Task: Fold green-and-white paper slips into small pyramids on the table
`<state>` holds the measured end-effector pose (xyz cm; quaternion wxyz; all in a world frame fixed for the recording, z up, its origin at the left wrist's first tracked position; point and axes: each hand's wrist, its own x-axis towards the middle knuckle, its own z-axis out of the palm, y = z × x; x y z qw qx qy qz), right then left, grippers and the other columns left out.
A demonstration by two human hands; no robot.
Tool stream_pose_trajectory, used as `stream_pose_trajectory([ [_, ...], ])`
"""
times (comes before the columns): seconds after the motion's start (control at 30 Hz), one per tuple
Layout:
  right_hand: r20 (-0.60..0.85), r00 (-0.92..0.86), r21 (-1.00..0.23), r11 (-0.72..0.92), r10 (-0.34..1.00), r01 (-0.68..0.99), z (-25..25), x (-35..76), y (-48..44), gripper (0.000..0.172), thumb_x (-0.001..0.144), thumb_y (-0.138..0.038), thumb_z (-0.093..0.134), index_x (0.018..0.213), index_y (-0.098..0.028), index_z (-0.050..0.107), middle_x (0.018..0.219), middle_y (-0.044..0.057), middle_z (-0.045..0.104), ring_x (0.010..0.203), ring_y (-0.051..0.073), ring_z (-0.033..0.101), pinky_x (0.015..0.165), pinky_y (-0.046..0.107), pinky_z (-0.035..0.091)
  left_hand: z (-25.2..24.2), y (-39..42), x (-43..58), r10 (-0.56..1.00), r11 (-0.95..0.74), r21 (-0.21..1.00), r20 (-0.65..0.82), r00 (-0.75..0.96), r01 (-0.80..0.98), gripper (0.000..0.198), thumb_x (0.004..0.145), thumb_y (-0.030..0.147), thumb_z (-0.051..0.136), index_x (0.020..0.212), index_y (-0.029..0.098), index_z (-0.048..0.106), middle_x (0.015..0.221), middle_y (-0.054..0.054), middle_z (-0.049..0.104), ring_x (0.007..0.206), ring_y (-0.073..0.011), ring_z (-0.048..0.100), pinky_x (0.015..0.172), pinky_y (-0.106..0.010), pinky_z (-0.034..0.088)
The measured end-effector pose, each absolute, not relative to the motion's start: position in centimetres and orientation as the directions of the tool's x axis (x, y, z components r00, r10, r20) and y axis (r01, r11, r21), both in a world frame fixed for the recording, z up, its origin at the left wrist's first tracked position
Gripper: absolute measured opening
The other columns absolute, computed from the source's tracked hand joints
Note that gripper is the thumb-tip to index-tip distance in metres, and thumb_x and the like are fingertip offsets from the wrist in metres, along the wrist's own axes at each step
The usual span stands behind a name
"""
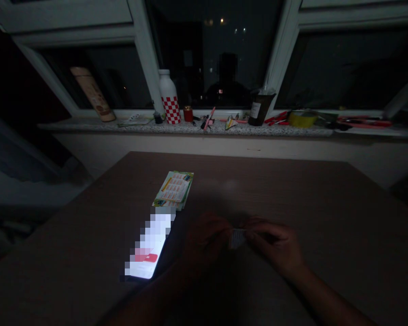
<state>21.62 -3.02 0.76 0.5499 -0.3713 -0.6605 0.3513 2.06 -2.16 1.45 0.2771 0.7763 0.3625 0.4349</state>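
Note:
A small piece of printed paper is pinched between both hands above the table; faint lines of text show on it, but its kind is hard to make out in the dim light. My left hand lies in deep shadow, its fingers closed at the paper's left edge. At the right edge, the thumb and fingers of my right hand press together on it. A stack of printed cards with calendar-like grids rests on the table, left of and beyond the hands. Nearer me lies a phone with its screen lit and partly pixelated.
The brown table reaches to the wall under a window. On the speckled sill stand a tan bottle, a red-and-white checked bottle, a red jar, a dark pouch and a yellow tape roll.

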Motion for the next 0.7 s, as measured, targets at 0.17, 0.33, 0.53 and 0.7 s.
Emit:
stream_pose_trajectory([
  [0.17,0.435,-0.081,-0.894,0.441,0.897,0.078,0.5,21.8,-3.0,0.014,0.076,-0.016,0.068,0.081,-0.028,0.074,0.085,0.001,0.075,0.078,0.018,0.070,0.072,0.030,0.057,1.5,-2.1,1.9,0.844,-0.525,0.786,0.429,0.322,0.327,0.015,0.088,0.024,0.052,0.081,0.018,0.065,0.079,-0.002,0.063,0.076,-0.0145,0.057,0.071,-0.025,0.044],
  [0.33,0.451,-0.088,-0.881,0.458,0.888,0.113,0.1,22.0,-2.9,0.016,0.077,-0.014,0.067,0.084,-0.027,0.073,0.087,0.002,0.075,0.081,0.018,0.069,0.074,0.030,0.056,1.4,-2.1,2.0,0.856,-0.506,0.803,0.421,0.301,0.316,0.017,0.088,0.026,0.053,0.080,0.018,0.065,0.078,-0.002,0.062,0.075,-0.0142,0.057,0.069,-0.025,0.044],
  [0.53,0.488,-0.098,-0.855,0.497,0.867,0.148,-0.3,22.1,-2.8,0.011,0.078,-0.015,0.066,0.083,-0.024,0.071,0.087,0.004,0.074,0.080,0.019,0.068,0.071,0.031,0.055,1.3,-2.0,2.1,0.853,-0.509,0.803,0.421,0.309,0.311,0.018,0.087,0.026,0.053,0.078,0.017,0.065,0.077,-0.003,0.063,0.075,-0.0152,0.057,0.069,-0.026,0.045],
  [0.7,0.508,-0.112,-0.844,0.520,0.854,0.130,-0.3,22.1,-3.1,0.013,0.081,-0.013,0.063,0.083,-0.024,0.068,0.087,0.003,0.071,0.081,0.017,0.066,0.072,0.029,0.053,1.3,-2.1,2.4,0.820,-0.558,0.788,0.476,0.317,0.259,0.016,0.087,0.025,0.054,0.080,0.017,0.066,0.077,-0.004,0.063,0.074,-0.0151,0.057,0.069,-0.027,0.045],
])
